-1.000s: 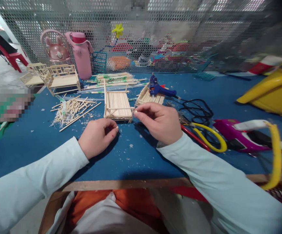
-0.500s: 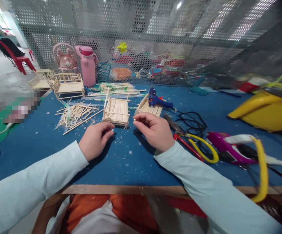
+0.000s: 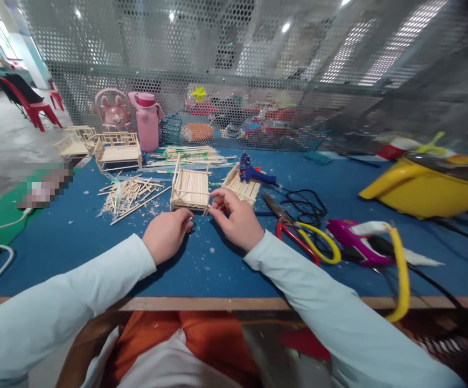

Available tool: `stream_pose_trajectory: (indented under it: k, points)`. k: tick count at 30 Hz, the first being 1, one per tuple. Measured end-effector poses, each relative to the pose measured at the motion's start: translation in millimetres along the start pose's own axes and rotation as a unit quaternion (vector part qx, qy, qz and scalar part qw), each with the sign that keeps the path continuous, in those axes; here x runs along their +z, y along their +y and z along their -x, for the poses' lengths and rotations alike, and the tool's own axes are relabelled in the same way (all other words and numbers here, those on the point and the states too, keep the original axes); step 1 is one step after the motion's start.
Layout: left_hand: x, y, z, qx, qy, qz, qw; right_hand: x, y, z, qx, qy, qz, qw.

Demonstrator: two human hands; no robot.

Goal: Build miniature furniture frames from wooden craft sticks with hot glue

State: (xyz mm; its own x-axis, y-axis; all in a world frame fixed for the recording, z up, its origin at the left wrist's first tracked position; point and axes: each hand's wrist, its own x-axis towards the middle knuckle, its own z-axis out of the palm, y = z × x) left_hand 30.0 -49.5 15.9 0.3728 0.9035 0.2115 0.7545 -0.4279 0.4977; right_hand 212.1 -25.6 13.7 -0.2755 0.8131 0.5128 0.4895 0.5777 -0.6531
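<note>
In front of me stands a miniature stick bed (image 3: 191, 186), its slatted top level and its taller posts at the back. My right hand (image 3: 236, 218) is at the bed's front right corner, thumb and fingertips pinched around what looks like a short stick piece, mostly hidden by the fingers. My left hand (image 3: 167, 234) rests just below the bed's front left side with its fingers closed. A tiny pale bit shows at its fingertips, too small to name. Behind my right hand lies a second slatted stick panel (image 3: 244, 188) with a blue glue gun (image 3: 253, 171) on it.
Loose sticks (image 3: 132, 194) lie left of the bed, and stick bundles (image 3: 193, 155) behind. Finished stick models (image 3: 118, 151) and a pink bottle (image 3: 148, 124) stand at back left. Scissors (image 3: 302, 234), a black cord (image 3: 310, 202), a purple tool (image 3: 358, 242) and a yellow container (image 3: 427, 186) lie right.
My right hand has moved left and forward to the bed's front right corner. My left hand has turned slightly inward, close to the bed. The view has shifted a little.
</note>
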Motion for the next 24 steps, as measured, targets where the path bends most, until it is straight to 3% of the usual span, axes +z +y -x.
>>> stream_pose_trajectory:
  k: [3,8,11,13,14,16,18,24]
  points:
    - [3,0,0,0.036,-0.005,-0.067,0.997,-3,5,-2,0.01,0.029,-0.006,1.0]
    - [6,3,-2,0.023,-0.016,-0.106,0.994,-7,9,-3,0.034,0.03,0.019,0.999]
    - [4,6,0,0.005,0.013,-0.013,1.0,-7,4,-8,0.028,0.019,0.037,0.999]
    - [2,11,0,-0.079,0.014,0.149,0.986,-6,1,-15,0.035,-0.001,0.044,0.998]
    - [1,15,-1,-0.147,0.002,0.261,0.954,-6,0,-21,0.043,-0.015,0.042,0.998]
    - [0,22,-4,-0.272,-0.03,0.461,0.844,-6,-1,-32,0.059,-0.048,0.03,0.997]
    - [-1,28,-8,-0.328,-0.041,0.568,0.754,-9,-2,-43,0.071,-0.078,0.01,0.994]
    - [2,29,-21,-0.315,-0.008,0.668,0.674,-30,-17,-53,0.11,-0.136,-0.094,0.98]
